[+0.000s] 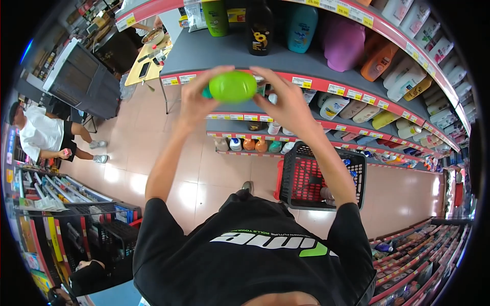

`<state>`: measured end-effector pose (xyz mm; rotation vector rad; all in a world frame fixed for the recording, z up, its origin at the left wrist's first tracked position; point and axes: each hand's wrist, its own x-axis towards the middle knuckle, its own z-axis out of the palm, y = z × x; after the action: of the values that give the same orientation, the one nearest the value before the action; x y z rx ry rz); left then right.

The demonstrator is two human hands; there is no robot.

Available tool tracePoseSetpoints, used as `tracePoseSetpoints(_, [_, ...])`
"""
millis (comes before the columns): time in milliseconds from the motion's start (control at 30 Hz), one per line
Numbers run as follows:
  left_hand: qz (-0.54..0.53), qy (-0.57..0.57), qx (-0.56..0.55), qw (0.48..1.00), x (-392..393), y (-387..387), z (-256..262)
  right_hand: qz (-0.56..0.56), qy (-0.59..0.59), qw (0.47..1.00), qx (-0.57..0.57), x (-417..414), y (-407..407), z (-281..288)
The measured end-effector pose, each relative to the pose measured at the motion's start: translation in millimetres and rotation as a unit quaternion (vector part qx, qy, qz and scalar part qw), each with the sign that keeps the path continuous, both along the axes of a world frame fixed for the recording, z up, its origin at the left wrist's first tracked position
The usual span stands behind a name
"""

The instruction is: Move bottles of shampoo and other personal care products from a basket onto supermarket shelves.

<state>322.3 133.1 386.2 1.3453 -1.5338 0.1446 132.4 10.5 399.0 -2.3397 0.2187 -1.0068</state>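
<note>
Between my two hands is a bright green bottle (232,87), seen end-on, so most of its body and any label are hidden. My left hand (197,97) grips its left side, and my right hand (285,101) holds its right edge with fingertips and thumb. A bit of teal shows beside my left fingers; what it belongs to cannot be told. Beyond my hands, on the grey shelf (214,53), stand a darker green bottle (216,19), a black bottle (260,28), a blue bottle (302,28), a purple bottle (344,44) and an orange bottle (377,63).
A black shopping basket (293,176) with a red inside stands below my right forearm, holding several items. Lower shelves carry pump bottles (261,145). A wooden table (134,74) adjoins the shelf's left end. A person (42,130) in a white shirt is at far left.
</note>
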Motion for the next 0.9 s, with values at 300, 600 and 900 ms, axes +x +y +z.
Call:
tracePoseSetpoints(300, [0.009,0.07,0.157,0.985,147,-90,15,-0.11,0.028,0.992,0.054,162,-60,-16])
tracePoseSetpoints(600, [0.032,-0.023,0.173,0.984,208,-141,-6,-0.202,0.12,0.971,0.044,218,-97,-24])
tracePoseSetpoints(900, [0.181,-0.075,0.162,0.967,199,-146,-10,-0.251,0.132,0.957,0.063,241,-102,-39])
